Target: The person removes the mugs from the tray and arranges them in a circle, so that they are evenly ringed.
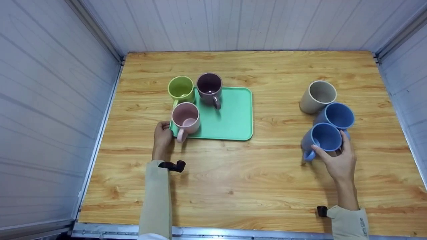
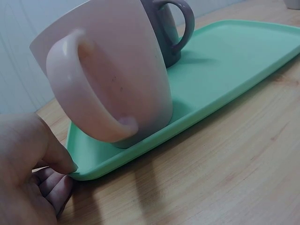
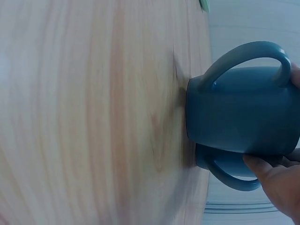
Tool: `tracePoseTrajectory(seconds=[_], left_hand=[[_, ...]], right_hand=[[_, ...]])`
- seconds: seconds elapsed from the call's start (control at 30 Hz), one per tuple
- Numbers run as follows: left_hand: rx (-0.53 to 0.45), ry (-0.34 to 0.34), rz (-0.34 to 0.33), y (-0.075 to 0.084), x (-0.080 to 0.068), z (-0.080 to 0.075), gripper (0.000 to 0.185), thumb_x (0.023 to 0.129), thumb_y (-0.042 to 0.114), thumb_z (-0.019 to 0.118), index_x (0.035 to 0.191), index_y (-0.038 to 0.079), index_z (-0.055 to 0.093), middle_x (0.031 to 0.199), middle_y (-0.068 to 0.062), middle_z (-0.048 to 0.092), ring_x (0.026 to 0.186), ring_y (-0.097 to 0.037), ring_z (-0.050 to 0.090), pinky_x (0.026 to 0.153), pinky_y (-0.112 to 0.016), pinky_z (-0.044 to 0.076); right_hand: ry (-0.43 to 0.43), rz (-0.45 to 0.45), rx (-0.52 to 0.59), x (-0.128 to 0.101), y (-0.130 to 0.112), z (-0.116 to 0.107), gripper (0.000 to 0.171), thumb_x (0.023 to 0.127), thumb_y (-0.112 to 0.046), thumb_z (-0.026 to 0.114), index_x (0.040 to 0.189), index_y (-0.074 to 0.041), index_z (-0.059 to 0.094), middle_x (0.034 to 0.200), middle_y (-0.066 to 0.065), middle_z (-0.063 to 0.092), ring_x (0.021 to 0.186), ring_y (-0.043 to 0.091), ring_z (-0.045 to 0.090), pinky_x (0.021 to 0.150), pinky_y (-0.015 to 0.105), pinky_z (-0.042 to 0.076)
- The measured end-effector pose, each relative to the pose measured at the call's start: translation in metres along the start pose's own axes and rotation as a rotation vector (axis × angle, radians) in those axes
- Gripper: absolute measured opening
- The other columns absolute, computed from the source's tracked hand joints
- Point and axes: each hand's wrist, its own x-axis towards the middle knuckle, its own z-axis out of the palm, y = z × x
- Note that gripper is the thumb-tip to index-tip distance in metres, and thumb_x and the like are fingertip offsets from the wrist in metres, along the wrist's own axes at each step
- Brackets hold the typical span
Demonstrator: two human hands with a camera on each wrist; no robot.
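My left hand (image 1: pixel 163 136) pinches the front left corner of a green tray (image 1: pixel 233 113), thumb on top and fingers beneath the rim. On that tray, just beside the hand, stands a pink mug (image 2: pixel 117 70) with its handle toward me. Behind it are a yellow-green mug (image 1: pixel 181 88) and a dark purple mug (image 1: pixel 209 88) at the tray's back left. My right hand (image 1: pixel 342 163) grips the nearer blue mug (image 1: pixel 322 138) around its rim, thumb on the left side and fingers on the right. A second blue mug (image 1: pixel 340 115) stands right behind it, overlapped in the head view.
A beige mug (image 1: pixel 318 96) stands behind the blue ones on the right. The wooden table (image 1: pixel 233 186) has white panel walls (image 1: pixel 217 25) at the back and both sides, and a metal rail (image 1: pixel 213 232) along its front edge.
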Motion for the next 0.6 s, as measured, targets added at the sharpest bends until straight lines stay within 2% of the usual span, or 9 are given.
tracePoseTrajectory(seconds=[0.2, 0.43, 0.6], left_hand=[[-0.01, 0.006, 0.011, 0.0009, 0.0, 0.0005, 0.042, 0.084, -0.01, 0.035, 0.123, -0.006, 0.047, 0.117, -0.016, 0.05, 0.108, -0.024, 0.047, 0.093, -0.028, 0.042], [-0.034, 0.0, 0.0, 0.0013, -0.0019, 0.0011, 0.041, 0.085, -0.011, 0.035, 0.123, -0.006, 0.047, 0.114, -0.015, 0.049, 0.105, -0.023, 0.047, 0.089, -0.027, 0.043], [-0.096, 0.011, -0.012, -0.0001, -0.0005, 0.0026, 0.039, 0.084, -0.013, 0.034, 0.121, -0.006, 0.047, 0.113, -0.013, 0.049, 0.104, -0.021, 0.046, 0.09, -0.027, 0.044]], right_hand=[[-0.023, 0.01, -0.003, 0.0017, -0.0009, -0.0026, 0.092, 0.065, -0.005, 0.085, 0.144, -0.017, 0.041, 0.138, 0.01, 0.05, 0.121, 0.024, 0.052, 0.087, 0.011, 0.044], [-0.055, 0.064, -0.058, 0.0024, 0.0005, -0.0068, 0.094, 0.067, -0.008, 0.085, 0.147, -0.018, 0.037, 0.142, 0.008, 0.045, 0.126, 0.024, 0.047, 0.093, 0.016, 0.043], [-0.061, 0.069, -0.084, 0.0008, -0.003, -0.0092, 0.094, 0.068, -0.01, 0.085, 0.147, -0.021, 0.036, 0.14, 0.008, 0.044, 0.125, 0.022, 0.045, 0.096, 0.017, 0.043]])
